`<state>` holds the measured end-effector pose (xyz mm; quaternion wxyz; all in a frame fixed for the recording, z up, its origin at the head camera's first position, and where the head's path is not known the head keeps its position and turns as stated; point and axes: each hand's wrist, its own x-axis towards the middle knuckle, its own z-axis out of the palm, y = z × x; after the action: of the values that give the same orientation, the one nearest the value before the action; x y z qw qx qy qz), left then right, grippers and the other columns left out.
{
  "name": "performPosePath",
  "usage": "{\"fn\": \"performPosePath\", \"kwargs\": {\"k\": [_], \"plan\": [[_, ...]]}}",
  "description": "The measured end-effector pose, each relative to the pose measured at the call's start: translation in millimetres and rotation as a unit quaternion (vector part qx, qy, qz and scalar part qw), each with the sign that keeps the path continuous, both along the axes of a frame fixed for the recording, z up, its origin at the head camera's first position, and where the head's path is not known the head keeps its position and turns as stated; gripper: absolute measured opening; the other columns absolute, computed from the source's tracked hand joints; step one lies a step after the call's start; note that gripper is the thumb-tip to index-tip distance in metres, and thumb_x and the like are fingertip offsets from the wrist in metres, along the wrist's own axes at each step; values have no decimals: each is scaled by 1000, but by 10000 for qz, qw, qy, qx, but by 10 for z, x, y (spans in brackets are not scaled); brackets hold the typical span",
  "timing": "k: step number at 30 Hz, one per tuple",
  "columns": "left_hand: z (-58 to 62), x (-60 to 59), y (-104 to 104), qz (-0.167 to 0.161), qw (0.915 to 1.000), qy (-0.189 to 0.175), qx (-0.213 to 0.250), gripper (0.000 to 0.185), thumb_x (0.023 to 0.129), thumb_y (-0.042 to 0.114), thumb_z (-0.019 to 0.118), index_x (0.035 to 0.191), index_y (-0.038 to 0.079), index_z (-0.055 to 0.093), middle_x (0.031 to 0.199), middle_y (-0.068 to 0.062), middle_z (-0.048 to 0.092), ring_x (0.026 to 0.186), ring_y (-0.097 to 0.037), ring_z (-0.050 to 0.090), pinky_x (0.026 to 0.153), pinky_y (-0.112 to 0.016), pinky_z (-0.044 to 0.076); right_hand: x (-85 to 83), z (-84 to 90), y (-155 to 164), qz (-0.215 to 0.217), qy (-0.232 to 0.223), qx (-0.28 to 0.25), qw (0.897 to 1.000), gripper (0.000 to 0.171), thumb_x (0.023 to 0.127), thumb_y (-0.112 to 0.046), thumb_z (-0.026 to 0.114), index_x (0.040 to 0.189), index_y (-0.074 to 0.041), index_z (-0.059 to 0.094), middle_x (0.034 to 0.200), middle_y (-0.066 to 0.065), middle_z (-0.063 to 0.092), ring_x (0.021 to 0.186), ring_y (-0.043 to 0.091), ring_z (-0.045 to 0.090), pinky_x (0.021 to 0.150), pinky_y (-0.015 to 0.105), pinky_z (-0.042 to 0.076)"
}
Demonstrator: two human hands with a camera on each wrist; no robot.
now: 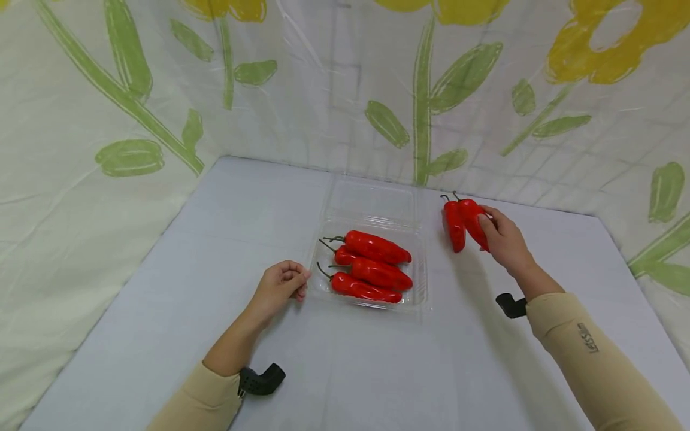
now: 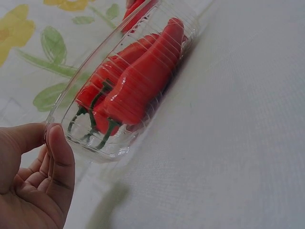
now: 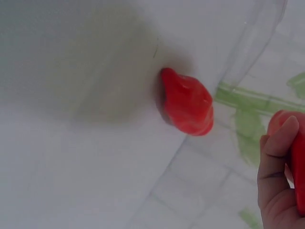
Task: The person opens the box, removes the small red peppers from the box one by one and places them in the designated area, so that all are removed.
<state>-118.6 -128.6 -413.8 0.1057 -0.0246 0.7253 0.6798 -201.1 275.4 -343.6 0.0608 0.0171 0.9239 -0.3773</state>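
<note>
My left hand (image 1: 281,281) pinches the left rim of a clear plastic clamshell box (image 2: 64,136) between thumb and forefinger. Inside the box lie several red peppers (image 1: 379,274) with green stems, roughly side by side, stems to the left. My right hand (image 1: 501,236) grips another red pepper (image 1: 474,218) by its body, off to the right of the box. One more red pepper (image 3: 188,102) lies on the table, overlapped by the held one in the head view. In the right wrist view, the right hand shows only at the edge.
The box's transparent lid (image 1: 372,200) is folded back behind it. A pale cloth covers the table (image 1: 377,371), and a curtain (image 1: 334,90) printed with yellow flowers hangs along the far edge. Black wrist cameras (image 1: 261,380) sit on both sleeves.
</note>
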Motion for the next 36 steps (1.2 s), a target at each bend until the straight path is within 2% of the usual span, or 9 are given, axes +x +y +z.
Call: {"fn": "performPosePath", "kwargs": {"k": [6, 13, 18, 25, 33, 36], "plan": [[10, 8, 1, 6, 10000, 30, -48, 19, 91, 6, 59, 96, -9, 49, 64, 2, 53, 56, -6, 53, 55, -19, 51, -57, -34, 91, -191, 32, 16, 9998, 60, 101, -42, 26, 147, -6, 18, 133, 29, 39, 110, 41, 43, 66, 18, 46], [-5, 0, -9, 29, 10000, 27, -53, 16, 91, 6, 57, 96, -8, 50, 64, 2, 53, 56, -6, 53, 55, -19, 51, -149, -40, 225, -407, -22, -13, 9992, 61, 100, -42, 26, 148, -5, 14, 138, 30, 33, 119, 46, 36, 74, 31, 50], [-16, -9, -1, 21, 10000, 11, -71, 16, 91, 6, 57, 96, -8, 50, 64, 2, 53, 56, -6, 53, 55, -19, 51, -212, -46, 301, -526, -22, -7, 9986, 61, 100, -42, 24, 147, -3, 13, 138, 31, 32, 119, 47, 37, 73, 28, 49], [-17, -10, -1, -4, 9999, 73, -117, 17, 91, 6, 57, 96, -9, 50, 65, 2, 53, 56, -6, 53, 56, -19, 51, -299, -88, 375, -705, -207, -114, 9972, 63, 100, -43, 22, 148, -4, 9, 142, 31, 27, 122, 47, 34, 80, 35, 51], [-16, -7, -4, -31, 10000, 73, -43, 18, 91, 6, 58, 96, -8, 50, 64, 2, 53, 56, -7, 53, 56, -19, 51, -410, -160, 427, -817, -329, -449, 9951, 61, 100, -38, 22, 147, -1, 10, 142, 33, 25, 123, 47, 33, 66, 19, 49], [-10, -2, -7, -42, 10000, 48, -44, 19, 91, 7, 58, 97, -9, 49, 65, 1, 53, 56, -7, 53, 56, -19, 51, -472, -223, 447, -929, -408, -558, 9933, 58, 101, -34, 21, 147, 1, 11, 142, 33, 25, 122, 46, 34, 67, 21, 53]]}}
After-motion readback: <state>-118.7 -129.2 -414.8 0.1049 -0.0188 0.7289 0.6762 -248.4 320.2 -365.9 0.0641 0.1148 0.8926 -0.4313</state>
